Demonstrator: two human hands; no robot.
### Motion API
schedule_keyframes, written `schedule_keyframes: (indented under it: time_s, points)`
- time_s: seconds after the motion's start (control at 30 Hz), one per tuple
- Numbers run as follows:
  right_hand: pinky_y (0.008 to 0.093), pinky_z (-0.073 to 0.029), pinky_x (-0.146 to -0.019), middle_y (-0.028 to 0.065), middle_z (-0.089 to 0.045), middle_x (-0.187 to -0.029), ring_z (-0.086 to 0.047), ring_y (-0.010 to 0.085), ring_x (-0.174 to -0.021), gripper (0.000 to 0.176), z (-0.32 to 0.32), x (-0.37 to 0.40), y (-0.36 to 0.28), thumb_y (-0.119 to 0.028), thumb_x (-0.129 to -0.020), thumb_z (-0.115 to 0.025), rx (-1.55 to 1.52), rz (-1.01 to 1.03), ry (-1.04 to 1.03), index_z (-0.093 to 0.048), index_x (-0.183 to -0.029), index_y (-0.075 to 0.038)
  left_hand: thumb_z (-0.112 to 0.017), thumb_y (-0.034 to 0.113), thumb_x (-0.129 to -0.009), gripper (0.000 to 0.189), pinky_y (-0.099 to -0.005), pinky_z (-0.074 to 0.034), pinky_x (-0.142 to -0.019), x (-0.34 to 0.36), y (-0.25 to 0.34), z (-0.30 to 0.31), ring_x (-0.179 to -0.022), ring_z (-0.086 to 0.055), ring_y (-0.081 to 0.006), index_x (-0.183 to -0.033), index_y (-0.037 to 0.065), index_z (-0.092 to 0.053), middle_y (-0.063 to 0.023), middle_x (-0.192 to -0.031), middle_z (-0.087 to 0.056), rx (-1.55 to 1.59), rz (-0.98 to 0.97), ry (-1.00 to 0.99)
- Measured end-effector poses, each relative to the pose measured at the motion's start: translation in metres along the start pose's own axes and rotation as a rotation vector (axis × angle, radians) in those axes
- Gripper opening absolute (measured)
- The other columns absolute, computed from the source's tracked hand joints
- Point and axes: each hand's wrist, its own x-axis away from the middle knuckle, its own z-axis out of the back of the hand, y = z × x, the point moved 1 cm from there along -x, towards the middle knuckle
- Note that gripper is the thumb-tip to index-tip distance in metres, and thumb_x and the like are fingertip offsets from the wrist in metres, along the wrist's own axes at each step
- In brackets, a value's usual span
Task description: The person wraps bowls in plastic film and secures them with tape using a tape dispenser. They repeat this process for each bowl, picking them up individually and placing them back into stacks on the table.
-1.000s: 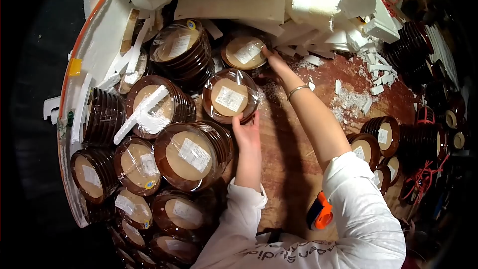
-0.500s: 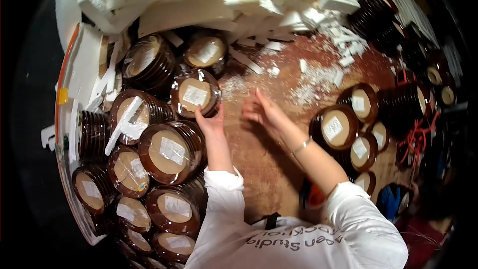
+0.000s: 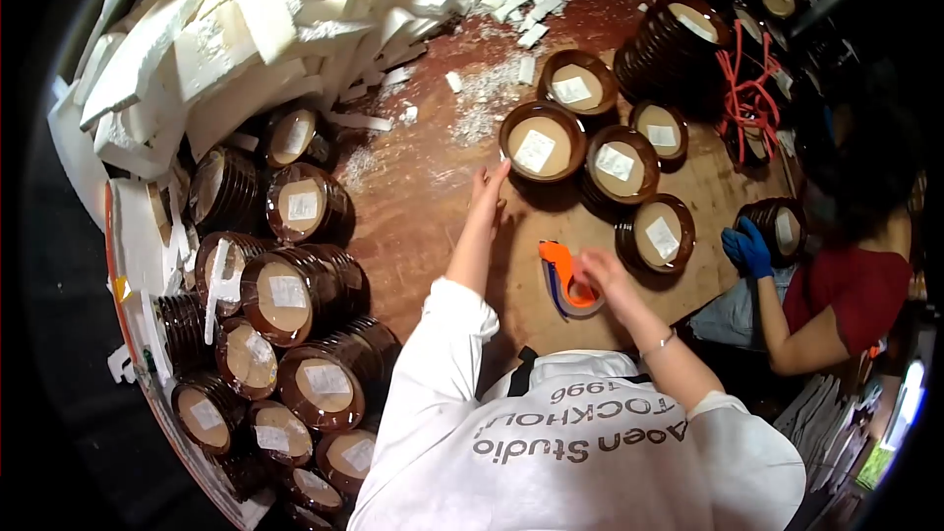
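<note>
I locate the brown dish (image 3: pixel 553 133) on the desk (image 3: pixel 423 187), just beside the left hand (image 3: pixel 482 208), fingers spread; the right hand (image 3: pixel 615 285) is at the orange tape dispenser (image 3: pixel 558 258), grip unclear to me; I judge this a reach, calling for closing fingers.

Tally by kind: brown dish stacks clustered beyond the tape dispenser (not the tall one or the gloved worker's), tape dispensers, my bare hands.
Brown dish stacks: 5
Orange tape dispenser: 1
Bare left hand and right hand: 2
Total: 8
</note>
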Motion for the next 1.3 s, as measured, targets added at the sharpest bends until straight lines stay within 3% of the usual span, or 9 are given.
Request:
schedule_keyframes:
  time_s: [0.13,0.2,0.27,0.33,0.37,0.5,0.87,1.07,1.3]
  points:
    - [0.0354,-0.035,-0.092,0.0212,-0.035,-0.115,-0.038,0.0291,-0.110,0.063,-0.004,-0.068,-0.033,-0.036,-0.076,-0.061,-0.351,-0.025,0.000,-0.033,-0.115,0.004,-0.064,0.049,-0.063,0.092,-0.0406,-0.032,-0.090,-0.047,0.011,-0.020,-0.117,-0.031,-0.0285,-0.129,0.002,-0.021,-0.0178,-0.128,-0.032,-0.168,-0.011,0.040]
    - [0.0408,-0.024,-0.099,0.0316,-0.011,-0.127,-0.022,0.0397,-0.119,0.096,-0.015,-0.103,-0.036,-0.043,-0.069,-0.065,-0.454,-0.149,-0.004,-0.009,-0.128,0.006,-0.057,0.040,-0.074,0.053,-0.0287,-0.043,-0.072,-0.137,-0.031,-0.004,-0.081,-0.054,-0.0172,-0.109,0.003,-0.047,-0.0063,-0.093,-0.055,-0.072,-0.149,-0.033]
    - [0.0452,-0.011,-0.102,0.0284,0.011,-0.133,-0.002,0.0426,-0.124,0.100,-0.030,-0.127,-0.039,-0.046,-0.070,-0.062,-0.618,-0.255,0.012,0.003,-0.133,-0.005,-0.050,0.033,-0.080,0.044,-0.0304,-0.042,-0.083,-0.078,0.012,-0.027,-0.096,-0.053,-0.0193,-0.111,0.003,-0.047,-0.0096,-0.105,-0.054,0.017,-0.005,-0.236]
    - [0.0485,-0.010,-0.101,0.0197,0.001,-0.137,-0.004,0.0377,-0.126,0.089,-0.037,-0.144,-0.039,-0.044,-0.075,-0.057,-0.495,-0.170,-0.062,-0.001,-0.134,-0.007,-0.048,0.029,-0.081,0.039,-0.0308,-0.042,-0.083,-0.053,0.031,-0.036,-0.095,-0.053,-0.0195,-0.110,0.003,-0.048,-0.0097,-0.104,-0.055,0.108,0.122,-0.202]
    - [0.0500,-0.015,-0.099,0.0123,-0.022,-0.135,-0.018,0.0298,-0.125,0.067,-0.040,-0.153,-0.037,-0.038,-0.082,-0.049,-0.512,-0.117,-0.060,-0.017,-0.131,-0.006,-0.048,0.029,-0.081,0.039,-0.0308,-0.042,-0.083,-0.057,0.029,-0.035,-0.095,-0.053,-0.0195,-0.110,0.003,-0.048,-0.0097,-0.104,-0.055,0.111,0.126,-0.195]
    - [0.0472,-0.033,-0.088,0.0099,-0.048,-0.115,-0.046,0.0227,-0.106,0.039,-0.048,-0.177,-0.017,-0.028,-0.087,-0.042,-0.576,-0.084,0.141,-0.039,-0.118,-0.004,-0.047,0.026,-0.082,0.033,-0.0294,-0.045,-0.077,-0.059,0.015,-0.025,-0.089,-0.055,-0.0186,-0.105,0.003,-0.050,-0.0089,-0.099,-0.056,0.111,0.121,-0.140]
    - [0.0372,-0.030,-0.090,0.0138,-0.047,-0.115,-0.042,0.0187,-0.106,0.042,-0.058,-0.144,-0.009,-0.022,-0.082,-0.053,-0.214,-0.161,0.110,-0.039,-0.114,0.002,-0.044,0.025,-0.082,0.031,-0.0293,-0.046,-0.073,-0.010,-0.036,0.013,-0.086,-0.055,-0.0179,-0.103,0.004,-0.050,-0.0091,-0.096,-0.057,0.341,-0.005,0.086]
    - [0.0307,-0.042,-0.072,0.0091,-0.056,-0.098,-0.053,0.0170,-0.088,0.029,-0.088,-0.091,0.064,-0.017,-0.083,-0.049,0.048,-0.086,-0.192,-0.048,-0.107,0.000,-0.046,0.024,-0.082,0.029,-0.0318,-0.045,-0.076,0.105,-0.087,0.066,-0.093,-0.054,-0.0194,-0.105,0.005,-0.049,-0.0086,-0.100,-0.056,0.423,0.003,0.260]
    - [0.0330,-0.040,-0.083,0.0229,-0.042,-0.114,-0.047,0.0272,-0.101,0.056,-0.099,-0.029,0.106,-0.019,-0.080,-0.053,0.206,-0.183,-0.320,-0.023,-0.119,0.009,-0.042,0.020,-0.083,0.039,-0.0375,-0.034,-0.093,0.185,-0.159,0.084,-0.109,-0.044,-0.0235,-0.118,0.003,-0.040,-0.0116,-0.117,-0.047,0.743,-0.029,0.325]
